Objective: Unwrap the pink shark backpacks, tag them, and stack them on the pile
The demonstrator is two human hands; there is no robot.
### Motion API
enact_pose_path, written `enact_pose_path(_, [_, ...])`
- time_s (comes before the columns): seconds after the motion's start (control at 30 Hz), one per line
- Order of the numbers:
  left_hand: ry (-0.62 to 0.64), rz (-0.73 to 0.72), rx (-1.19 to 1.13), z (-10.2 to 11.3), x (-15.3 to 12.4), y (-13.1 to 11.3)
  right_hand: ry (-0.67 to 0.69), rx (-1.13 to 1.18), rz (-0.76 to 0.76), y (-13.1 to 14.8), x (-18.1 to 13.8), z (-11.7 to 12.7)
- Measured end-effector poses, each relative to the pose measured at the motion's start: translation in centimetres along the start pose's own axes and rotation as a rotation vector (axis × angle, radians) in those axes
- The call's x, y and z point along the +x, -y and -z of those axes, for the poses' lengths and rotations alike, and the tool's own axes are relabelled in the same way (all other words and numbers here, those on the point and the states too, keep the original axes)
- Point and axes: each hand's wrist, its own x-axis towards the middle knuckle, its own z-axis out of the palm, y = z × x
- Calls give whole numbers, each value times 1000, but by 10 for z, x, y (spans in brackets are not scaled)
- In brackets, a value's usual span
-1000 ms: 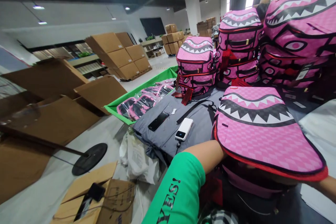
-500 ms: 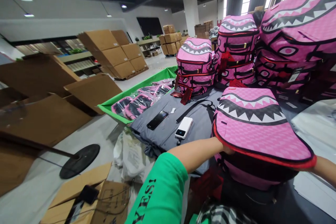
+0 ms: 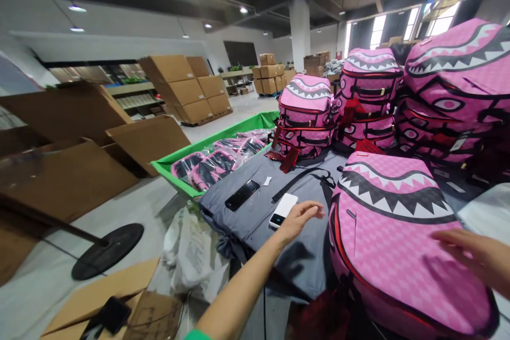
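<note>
Left hand (image 3: 305, 215), loosely uncurled and empty, hovers between a white power bank (image 3: 283, 211) and a pink shark-mouth backpack (image 3: 398, 244) on a gray-covered table (image 3: 255, 223). The right hand (image 3: 470, 252), fingers extended, grips nothing above the bag; contact is unclear, its wrist cropped by the frame's edge.

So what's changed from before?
The left hand let go of the front panel on the nearest pink backpack and moved left, near the white power bank. The right hand came out from under the panel and is above it. The panel dropped down. The phone and power bank stayed put.
</note>
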Motion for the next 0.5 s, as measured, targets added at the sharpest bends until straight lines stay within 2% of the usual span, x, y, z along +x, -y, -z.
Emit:
enact_pose_path(0.03, [-94, 8, 26, -8, 16, 15, 66, 16, 54, 24, 17, -18])
enact_pose_path(0.07, [-136, 15, 41, -18, 31, 28, 223, 3, 102, 48, 35, -37])
enact_pose_path(0.1, [-160, 18, 52, -30, 44, 39, 301, -73, 152, 70, 51, -58])
enact_pose_path(0.17, [-185, 3, 63, -54, 62, 53, 262, -336, 239, 100, 79, -98])
enact_pose_path(0.2, [-204, -6, 66, -64, 66, 57, 245, -396, 265, 107, 90, -115])
enact_pose_path(0.27, [-240, -17, 62, -78, 66, 63, 219, -460, 326, 109, 102, -141])
enact_pose_path(0.33, [-265, -12, 42, -86, 61, 70, 216, -470, 406, 101, 102, -155])
enact_pose_path(0.5, [-282, 21, -54, -99, 58, 86, 153, -488, 597, 81, 61, -158])
